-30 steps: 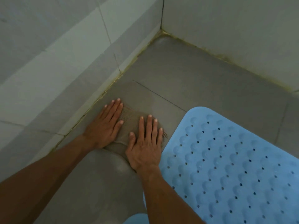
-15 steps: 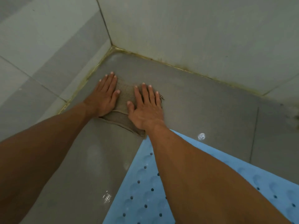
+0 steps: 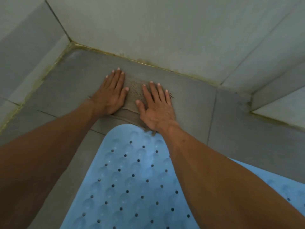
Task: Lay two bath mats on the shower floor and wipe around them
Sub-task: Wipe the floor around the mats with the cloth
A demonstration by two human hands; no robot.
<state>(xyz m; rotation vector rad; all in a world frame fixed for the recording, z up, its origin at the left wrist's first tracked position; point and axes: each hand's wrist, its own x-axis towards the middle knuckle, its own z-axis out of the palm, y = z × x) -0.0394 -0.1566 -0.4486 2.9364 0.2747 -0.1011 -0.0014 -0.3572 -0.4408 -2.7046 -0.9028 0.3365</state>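
A grey-brown cloth lies flat on the grey tiled shower floor, close to the back wall. My left hand presses palm-down on its left part, fingers stretched out. My right hand presses palm-down on its right part, fingers spread. The cloth's near edge touches the rounded end of a light blue bath mat with holes and bumps, which lies on the floor under my forearms. Only this one mat shows.
Pale tiled walls meet in a corner at the upper left, with yellowed grout along the floor joint. A low tiled step or ledge juts in at the right. Bare floor runs on both sides of the mat.
Both hands, with the cloth under them, have slid from along the left wall to the right along the back wall, to the mat's far end. The view has turned with them.
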